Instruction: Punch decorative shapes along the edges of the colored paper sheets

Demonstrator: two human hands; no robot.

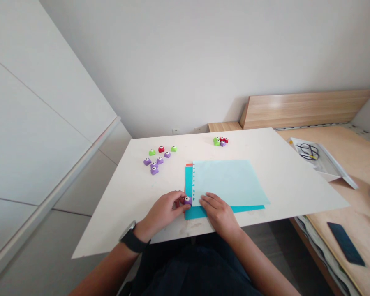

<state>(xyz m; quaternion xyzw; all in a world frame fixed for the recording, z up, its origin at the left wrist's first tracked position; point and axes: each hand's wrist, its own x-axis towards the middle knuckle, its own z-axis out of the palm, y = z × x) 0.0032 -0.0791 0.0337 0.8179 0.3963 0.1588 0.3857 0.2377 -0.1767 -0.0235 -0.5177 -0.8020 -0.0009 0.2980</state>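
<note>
Craft punch pointing right

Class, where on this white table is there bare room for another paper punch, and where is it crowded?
Bare table lies right of the paper stack, and between the stack and the punch group. Crowded: the stack's near edge, where the left hand and right hand meet the purple punch.
</note>
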